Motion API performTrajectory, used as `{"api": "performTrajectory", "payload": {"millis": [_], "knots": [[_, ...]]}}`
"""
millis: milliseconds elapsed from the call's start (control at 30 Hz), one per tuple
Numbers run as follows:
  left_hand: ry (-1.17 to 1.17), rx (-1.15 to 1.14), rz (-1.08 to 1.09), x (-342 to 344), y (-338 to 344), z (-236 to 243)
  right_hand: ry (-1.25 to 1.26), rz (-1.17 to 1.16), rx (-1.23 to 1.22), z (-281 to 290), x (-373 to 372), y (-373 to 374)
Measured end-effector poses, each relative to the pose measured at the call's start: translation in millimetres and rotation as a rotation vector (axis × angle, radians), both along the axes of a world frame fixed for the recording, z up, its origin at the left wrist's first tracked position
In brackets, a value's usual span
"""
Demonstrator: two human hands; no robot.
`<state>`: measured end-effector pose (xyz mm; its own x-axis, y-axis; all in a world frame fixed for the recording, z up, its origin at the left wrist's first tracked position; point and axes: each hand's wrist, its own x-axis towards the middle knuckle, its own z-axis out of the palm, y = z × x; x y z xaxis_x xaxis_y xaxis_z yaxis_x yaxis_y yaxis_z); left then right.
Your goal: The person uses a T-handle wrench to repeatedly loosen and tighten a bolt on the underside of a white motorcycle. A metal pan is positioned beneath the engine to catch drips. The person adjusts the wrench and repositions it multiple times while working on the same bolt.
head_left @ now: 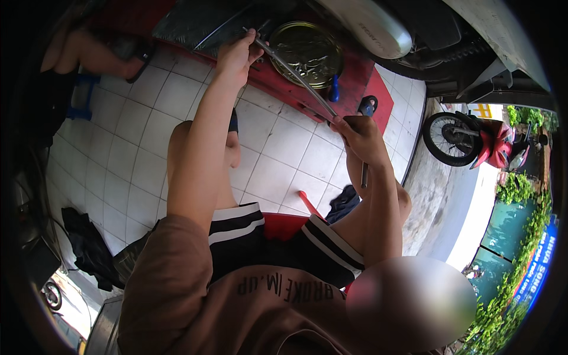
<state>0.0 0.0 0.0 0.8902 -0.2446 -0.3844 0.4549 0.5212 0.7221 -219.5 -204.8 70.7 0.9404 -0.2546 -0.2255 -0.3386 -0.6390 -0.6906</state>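
Seated person, head view looking down over knees onto white tiled floor (284, 160). Long thin metal rod (296, 76) held at both ends, long axis diagonal: far-left end up, near-right end down. Left hand (236, 56) clenched round far end, arm stretched forward. Right hand (361, 137) clenched round near end, closer to body, also gripping second short tool (364, 176) hanging below fist. Rod crosses above edge of red platform (284, 89), just beside round brass-coloured tray (306, 53). Blue-handled screwdriver (334, 90) lies on platform behind rod.

Round brass-coloured tin lid (306, 52) on red ramp (361, 77); red motorbike (479, 145) parked outside; white tiled floor (130, 160).
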Motion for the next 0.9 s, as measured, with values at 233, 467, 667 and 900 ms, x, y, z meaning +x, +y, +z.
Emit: {"api": "performTrajectory", "payload": {"millis": [233,467,667,900], "knots": [[0.010,0.030,0.016,-2,-5,-1,0.013,0.008,-0.039,-1,-1,1],[0.065,-0.030,-0.035,2,3,-3,0.039,0.005,-0.041,-5,2,9],[-0.011,0.095,0.026,-1,1,-2,0.218,0.133,0.020,-13,4,25],[-0.221,0.312,0.103,-13,-13,2,0.411,0.109,0.208,-6,2,43]]}}
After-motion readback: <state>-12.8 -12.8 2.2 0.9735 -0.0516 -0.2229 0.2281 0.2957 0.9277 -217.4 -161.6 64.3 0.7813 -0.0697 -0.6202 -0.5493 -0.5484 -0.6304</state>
